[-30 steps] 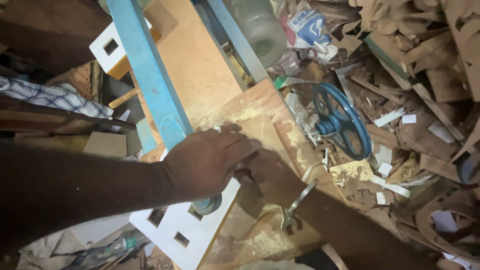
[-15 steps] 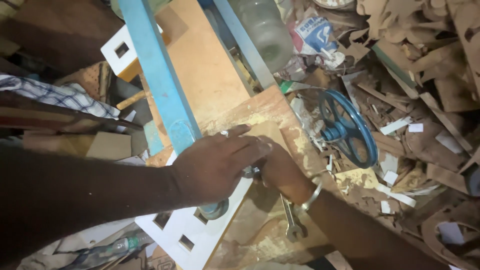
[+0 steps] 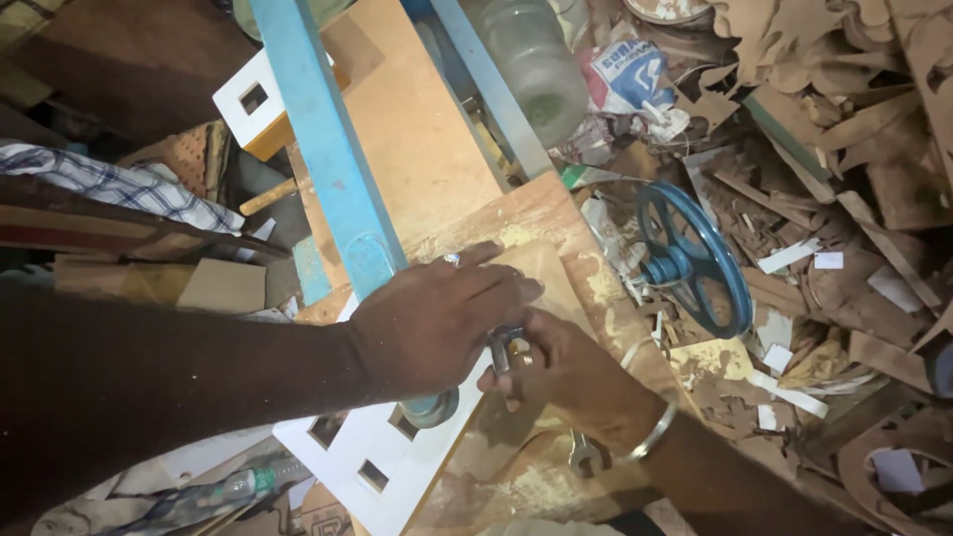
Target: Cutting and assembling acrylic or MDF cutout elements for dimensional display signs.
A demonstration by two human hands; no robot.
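From my feed the light is warm and uneven: strongest on the dusty wooden table (image 3: 516, 213) just above my left grip (image 3: 437, 323), where sawdust patches nearly wash out. The white cut-out panel (image 3: 372, 452) below that grip glares slightly. Both forearms read very dark, with little detail. Far left of the grips the corner sinks into deep shadow. The blue wheel (image 3: 695, 258) to the right of my right grip (image 3: 571, 372) is reasonably sharp, while the plastic bottle (image 3: 536, 69) above looks soft. Edges smear slightly; overall mild motion blur.

Bare arms, no sleeves; silver bangle (image 3: 655, 432) on rt wrist.
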